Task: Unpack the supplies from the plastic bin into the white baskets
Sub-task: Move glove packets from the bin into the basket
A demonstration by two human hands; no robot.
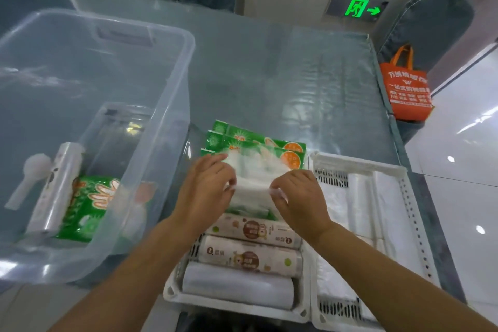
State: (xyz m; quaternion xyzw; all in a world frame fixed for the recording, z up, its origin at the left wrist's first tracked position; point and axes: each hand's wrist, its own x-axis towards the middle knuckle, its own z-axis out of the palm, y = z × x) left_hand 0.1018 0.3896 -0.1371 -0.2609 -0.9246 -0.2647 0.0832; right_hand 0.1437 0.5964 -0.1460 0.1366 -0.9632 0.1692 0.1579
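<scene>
The clear plastic bin [172, 67] stands at the left and holds a green glove packet [89, 205], a clear film roll [58, 188] and a white scoop-shaped piece [29, 178]. Between bin and right basket, a white basket [237, 302] holds three rolls [250, 256] at its near end and green packets [258, 140] at its far end. My left hand [207, 186] and my right hand [296, 194] both pinch the near edge of the top green-and-white packet [253, 186] in that basket. A second white basket [404, 197] at the right holds white plastic bags.
The baskets and bin sit on a table under a clear cover [283, 75]. An orange tote bag [407, 91] stands past the table's right edge, beside a grey chair back [431, 21]. A green exit sign [361, 8] glows on the far wall.
</scene>
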